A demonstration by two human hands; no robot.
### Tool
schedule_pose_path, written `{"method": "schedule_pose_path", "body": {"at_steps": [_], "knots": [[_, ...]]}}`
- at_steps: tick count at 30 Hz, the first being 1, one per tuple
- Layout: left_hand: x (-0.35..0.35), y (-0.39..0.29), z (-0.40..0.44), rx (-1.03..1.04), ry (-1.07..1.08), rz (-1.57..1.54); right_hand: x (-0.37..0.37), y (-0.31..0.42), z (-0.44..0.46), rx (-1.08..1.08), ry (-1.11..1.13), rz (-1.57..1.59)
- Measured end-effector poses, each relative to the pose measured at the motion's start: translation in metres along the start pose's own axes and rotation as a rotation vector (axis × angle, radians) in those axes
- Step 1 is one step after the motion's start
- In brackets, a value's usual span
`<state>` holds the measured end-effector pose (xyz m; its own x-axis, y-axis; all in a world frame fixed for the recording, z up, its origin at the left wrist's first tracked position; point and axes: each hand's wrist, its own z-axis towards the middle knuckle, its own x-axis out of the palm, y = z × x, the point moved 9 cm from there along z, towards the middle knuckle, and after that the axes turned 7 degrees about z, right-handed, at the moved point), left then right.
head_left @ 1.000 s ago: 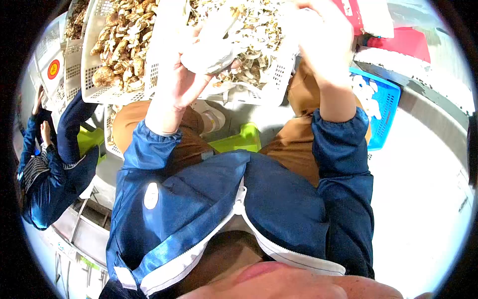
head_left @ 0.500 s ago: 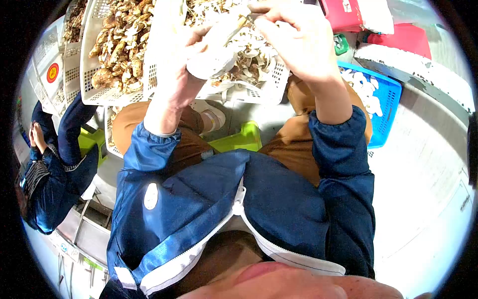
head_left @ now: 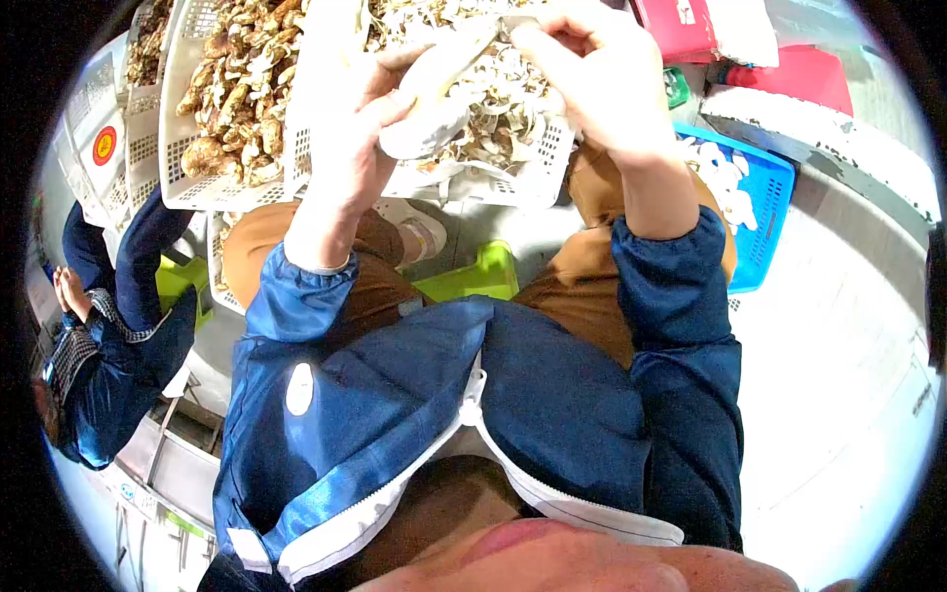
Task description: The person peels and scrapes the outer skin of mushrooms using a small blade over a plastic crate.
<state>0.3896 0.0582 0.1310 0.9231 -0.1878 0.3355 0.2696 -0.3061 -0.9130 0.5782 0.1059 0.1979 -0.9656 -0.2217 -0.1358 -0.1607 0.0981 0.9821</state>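
Note:
My left hand point(head_left: 370, 128) is wrapped round a large pale mushroom point(head_left: 429, 109) with a rounded white end toward me and its stem pointing up and right. My right hand point(head_left: 592, 74) is closed at the tip of the stem, with a small dark flat piece, perhaps a blade, between thumb and fingers. Below both hands lies a white perforated basket point(head_left: 538, 183) holding pale peelings point(head_left: 503, 94). To its left, brown unpeeled mushrooms point(head_left: 237, 99) fill another white basket point(head_left: 168, 138).
A blue basket point(head_left: 777, 202) with white pieces stands right of my knee. Red objects point(head_left: 794, 79) and a small green item point(head_left: 675, 87) lie at the upper right. A yellow-green stool point(head_left: 483, 274) is between my legs. At the left sits a co-worker point(head_left: 128, 365) in blue.
Over the last second my right hand has moved left and down to the mushroom's stem. The mushroom has tilted, stem up and right. The co-worker's hands have come together.

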Motion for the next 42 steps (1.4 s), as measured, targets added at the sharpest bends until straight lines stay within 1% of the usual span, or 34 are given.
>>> {"method": "schedule_pose_path", "body": {"at_steps": [2, 5, 8, 9, 10, 11, 12, 14, 15, 16, 17, 19, 21, 22, 25, 26, 28, 29, 30, 33, 34, 37, 38, 39, 40, 41, 42], "knots": [[0.001, 0.000, -0.001, -0.020, -0.014, -0.040, 0.000, 0.007, 0.000, 0.033, 0.008, 0.055], [0.003, -0.011, -0.001, 0.081, -0.025, 0.206, 0.012, 0.044, -0.010, -0.463, 0.061, -0.278], [0.005, -0.012, -0.002, 0.094, -0.009, 0.259, 0.002, 0.001, 0.003, -0.135, 0.049, -0.014], [0.003, -0.006, -0.001, 0.049, -0.012, 0.144, 0.001, -0.002, 0.003, -0.027, 0.038, 0.060], [0.001, 0.001, 0.001, 0.004, -0.015, 0.030, -0.005, -0.002, 0.000, 0.117, -0.039, -0.016], [-0.001, 0.006, 0.001, -0.042, -0.017, -0.085, -0.002, 0.003, 0.002, 0.050, 0.001, -0.015], [0.004, 0.008, 0.000, -0.143, 0.034, -0.188, -0.001, 0.005, 0.003, -0.016, 0.040, -0.013], [0.003, 0.012, 0.000, -0.141, 0.045, -0.322, 0.008, 0.013, 0.004, -0.141, 0.139, -0.047], [0.002, 0.014, 0.000, -0.141, 0.049, -0.388, 0.010, 0.020, 0.002, -0.218, 0.126, -0.095], [0.003, 0.015, -0.001, -0.160, 0.006, -0.284, 0.013, 0.027, -0.002, -0.292, 0.110, -0.142], [0.003, 0.017, -0.001, -0.153, 0.044, -0.269, 0.014, 0.033, -0.006, -0.364, 0.090, -0.190], [0.001, 0.021, 0.000, -0.132, 0.121, -0.240, 0.007, 0.028, -0.004, -0.326, 0.035, -0.180], [0.006, 0.021, -0.001, -0.146, 0.179, -0.404, -0.002, 0.006, 0.004, -0.057, -0.003, -0.135], [0.008, 0.020, -0.002, -0.155, 0.208, -0.486, -0.007, 0.001, 0.005, -0.012, -0.060, -0.047], [0.014, 0.015, 0.002, -0.143, 0.179, -0.748, -0.014, 0.006, 0.002, 0.112, -0.224, 0.013], [0.003, 0.021, 0.000, -0.162, 0.096, -0.789, -0.013, 0.025, 0.000, -0.203, -0.175, -0.145], [-0.005, 0.026, 0.001, -0.153, 0.098, -0.841, 0.005, 0.036, 0.002, -0.520, 0.052, -0.206], [-0.007, 0.027, 0.002, -0.152, 0.100, -0.867, 0.010, 0.030, -0.004, -0.513, 0.106, -0.164], [-0.006, 0.028, 0.003, -0.196, 0.060, -0.868, 0.018, 0.032, -0.010, -0.503, 0.159, -0.122], [0.000, 0.018, -0.003, -0.208, 0.224, -0.913, 0.035, 0.048, -0.019, -0.256, 0.298, -0.088], [-0.001, 0.020, -0.003, -0.223, 0.143, -0.882, 0.035, 0.043, -0.021, -0.582, 0.219, -0.134], [0.001, 0.025, -0.007, -0.278, -0.097, -0.774, 0.045, 0.030, -0.026, -0.551, 0.274, -0.098], [-0.010, 0.035, -0.006, -0.237, 0.071, -0.871, 0.044, 0.031, -0.030, -0.673, 0.220, -0.148], [-0.020, 0.045, -0.008, -0.205, 0.245, -0.952, 0.048, 0.029, -0.030, -0.597, 0.289, -0.135], [-0.023, 0.047, -0.006, -0.222, 0.228, -0.992, 0.050, 0.036, -0.027, -0.525, 0.359, -0.128], [-0.027, 0.052, -0.007, -0.231, 0.166, -0.923, 0.053, 0.037, -0.026, -0.456, 0.430, -0.122], [-0.019, 0.045, -0.006, -0.243, 0.106, -0.851, 0.053, 0.032, -0.027, -0.491, 0.356, -0.113]]}}
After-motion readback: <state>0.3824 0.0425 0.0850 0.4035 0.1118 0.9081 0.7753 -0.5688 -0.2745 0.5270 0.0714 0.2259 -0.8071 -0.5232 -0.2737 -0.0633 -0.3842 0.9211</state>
